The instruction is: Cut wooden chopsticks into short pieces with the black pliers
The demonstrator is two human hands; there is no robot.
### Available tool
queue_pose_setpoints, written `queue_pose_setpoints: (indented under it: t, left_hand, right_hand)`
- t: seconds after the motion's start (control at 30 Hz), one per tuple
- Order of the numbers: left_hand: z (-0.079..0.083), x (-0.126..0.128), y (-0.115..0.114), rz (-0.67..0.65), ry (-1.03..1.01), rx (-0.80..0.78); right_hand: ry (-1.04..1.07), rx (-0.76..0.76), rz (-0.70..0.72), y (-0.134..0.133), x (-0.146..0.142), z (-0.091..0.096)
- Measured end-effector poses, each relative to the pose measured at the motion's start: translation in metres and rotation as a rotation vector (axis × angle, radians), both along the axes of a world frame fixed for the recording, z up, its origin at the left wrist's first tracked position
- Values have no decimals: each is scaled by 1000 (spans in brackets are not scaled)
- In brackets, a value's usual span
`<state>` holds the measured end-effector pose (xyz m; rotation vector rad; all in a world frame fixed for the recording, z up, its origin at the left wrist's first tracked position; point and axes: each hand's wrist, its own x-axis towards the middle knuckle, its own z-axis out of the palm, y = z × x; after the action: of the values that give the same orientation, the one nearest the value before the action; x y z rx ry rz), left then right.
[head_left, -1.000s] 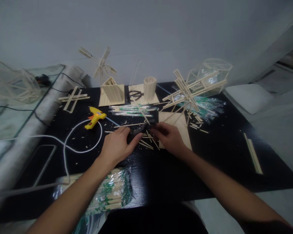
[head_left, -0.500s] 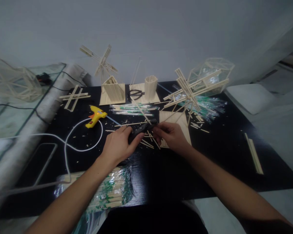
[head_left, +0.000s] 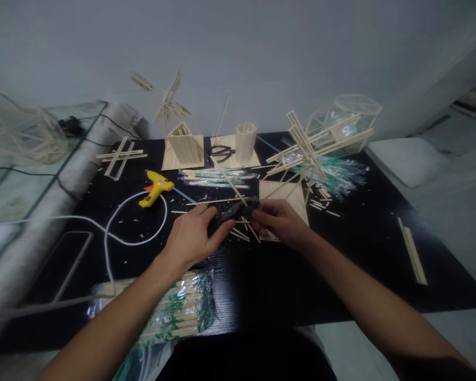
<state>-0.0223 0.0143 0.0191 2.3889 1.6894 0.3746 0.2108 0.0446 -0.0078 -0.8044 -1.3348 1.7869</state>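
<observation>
Both hands meet over the black surface point(head_left: 360, 254), much as 1 second ago, only nudged slightly toward the flat wooden panel point(head_left: 281, 191). The left hand point(head_left: 192, 237) has its fingers curled around the near end of a dark tool point(head_left: 230, 212). The right hand point(head_left: 281, 222) pinches the far end, where 1 thin stick point(head_left: 230, 182) crosses. The yellow glue gun point(head_left: 155, 187) lies unmoved to the left.
</observation>
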Motion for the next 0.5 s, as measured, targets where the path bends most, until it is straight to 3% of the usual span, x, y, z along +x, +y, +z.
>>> queue_pose_setpoints:
  t: [0.5]
  left_hand:
    - [-2,-2,7,-6,68,-57]
  right_hand:
    - [-49,-5,34,8,4,2]
